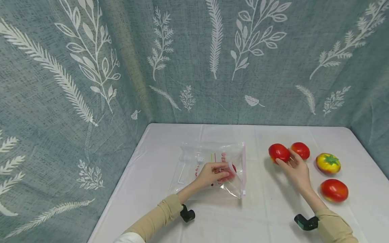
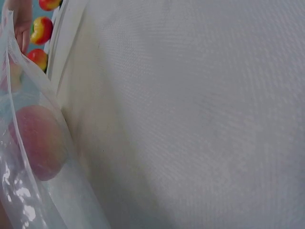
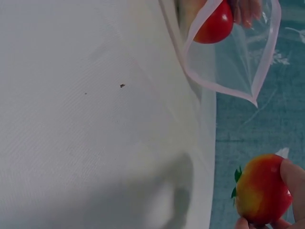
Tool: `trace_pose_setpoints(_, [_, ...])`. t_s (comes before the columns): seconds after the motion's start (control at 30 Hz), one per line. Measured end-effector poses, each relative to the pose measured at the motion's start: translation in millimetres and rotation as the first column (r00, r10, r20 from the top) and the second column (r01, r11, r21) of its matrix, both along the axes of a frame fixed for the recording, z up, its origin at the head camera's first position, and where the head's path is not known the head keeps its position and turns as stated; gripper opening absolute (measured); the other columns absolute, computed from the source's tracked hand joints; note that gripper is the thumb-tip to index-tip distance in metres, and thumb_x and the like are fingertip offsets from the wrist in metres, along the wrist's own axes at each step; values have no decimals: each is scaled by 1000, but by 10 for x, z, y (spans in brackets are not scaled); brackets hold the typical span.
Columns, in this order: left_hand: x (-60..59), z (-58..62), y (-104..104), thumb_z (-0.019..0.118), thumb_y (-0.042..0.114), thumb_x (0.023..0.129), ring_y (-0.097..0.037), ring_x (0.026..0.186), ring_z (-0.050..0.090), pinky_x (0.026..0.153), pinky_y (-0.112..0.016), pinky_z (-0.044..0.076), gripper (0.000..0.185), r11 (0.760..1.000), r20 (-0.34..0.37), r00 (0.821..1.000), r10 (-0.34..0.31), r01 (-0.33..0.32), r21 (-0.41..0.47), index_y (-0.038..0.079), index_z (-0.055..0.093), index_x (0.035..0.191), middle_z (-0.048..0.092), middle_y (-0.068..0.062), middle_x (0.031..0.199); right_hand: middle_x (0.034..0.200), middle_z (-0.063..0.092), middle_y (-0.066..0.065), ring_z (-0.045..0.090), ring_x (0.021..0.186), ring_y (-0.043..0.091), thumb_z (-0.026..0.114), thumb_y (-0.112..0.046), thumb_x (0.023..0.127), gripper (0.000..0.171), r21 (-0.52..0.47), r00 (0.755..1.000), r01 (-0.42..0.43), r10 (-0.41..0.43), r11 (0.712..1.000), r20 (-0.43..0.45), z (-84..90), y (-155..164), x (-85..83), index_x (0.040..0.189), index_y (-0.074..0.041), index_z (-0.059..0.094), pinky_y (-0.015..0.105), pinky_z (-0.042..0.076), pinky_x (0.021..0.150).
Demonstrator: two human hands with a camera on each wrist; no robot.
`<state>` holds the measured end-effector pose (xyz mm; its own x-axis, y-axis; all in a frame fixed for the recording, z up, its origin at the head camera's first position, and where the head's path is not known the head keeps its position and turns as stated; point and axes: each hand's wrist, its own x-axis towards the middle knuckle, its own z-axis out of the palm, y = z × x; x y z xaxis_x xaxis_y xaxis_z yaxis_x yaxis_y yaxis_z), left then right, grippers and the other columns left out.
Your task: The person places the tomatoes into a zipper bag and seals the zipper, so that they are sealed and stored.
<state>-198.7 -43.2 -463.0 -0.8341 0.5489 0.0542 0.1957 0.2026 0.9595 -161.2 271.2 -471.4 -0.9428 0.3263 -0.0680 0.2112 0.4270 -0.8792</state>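
Observation:
A clear zip bag [image 1: 194,162] with a pink zip edge and red print lies on the table, one red tomato [image 3: 215,24] inside it. My left hand [image 1: 210,174] pinches the bag's upper layer near the mouth, which gapes in the right wrist view. Right of the bag, my right hand [image 1: 297,171] grips another tomato [image 1: 278,153] between thumb and fingers, above the table. This tomato shows red and yellow skin and green leaves in the right wrist view.
Behind and right of my right hand lie a red tomato [image 1: 301,150], a yellow-and-red one [image 1: 328,163] with its green leaves up, and another red one [image 1: 334,190]. A white cloth covers the table [image 1: 212,222]; a patterned curtain [image 1: 188,50] hangs behind.

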Motion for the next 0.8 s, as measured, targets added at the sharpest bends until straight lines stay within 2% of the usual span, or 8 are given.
trace_pose_setpoints(0.13, [0,2,3,67,0,84,4,80,54,66,-10,46,36,1000,9,1000,-3,3,5,-8,61,119,62,-25,120,152,29,21,36,135,41,62,-46,88,83,-8,1000,10,-11,1000,-17,-109,46,-56,152,-13,21,44,37,102])
trace_pose_setpoints(0.3, [2,3,3,67,1,84,3,78,54,63,-10,45,37,1000,18,1000,-4,4,3,-8,61,120,62,-25,119,152,30,19,38,133,42,60,-58,85,88,25,999,8,-7,1000,-34,-321,151,-145,152,-17,21,37,42,98])
trace_pose_setpoints(0.37, [6,7,1,67,0,84,3,77,54,63,-10,45,37,1000,20,1000,-2,2,4,-8,61,120,62,-25,119,152,31,19,39,133,41,60,-57,85,88,25,1000,8,-7,1000,-30,-291,138,-135,152,-16,21,35,42,97])
trace_pose_setpoints(0.53, [8,22,-3,67,0,84,3,79,54,65,-9,45,37,1000,21,1000,-2,2,2,-9,60,120,61,-25,121,152,29,21,36,135,40,62,-44,89,83,-32,1000,-13,12,999,-25,-20,-9,-20,152,-11,20,41,38,100])
trace_pose_setpoints(0.63, [0,11,-3,67,0,85,3,78,54,65,-9,45,37,1000,13,1000,-9,9,7,-10,60,119,59,-26,124,151,31,21,38,133,40,64,-42,89,81,-35,1000,-10,9,999,-20,33,-63,8,151,-10,23,35,42,98])
trace_pose_setpoints(0.8, [-85,-192,13,67,0,84,5,76,53,64,-10,44,38,1000,11,1000,4,-4,10,-9,60,121,56,-25,129,151,31,22,39,133,40,64,-45,88,82,-43,999,-47,46,998,-25,35,-96,19,150,-7,24,23,44,95])
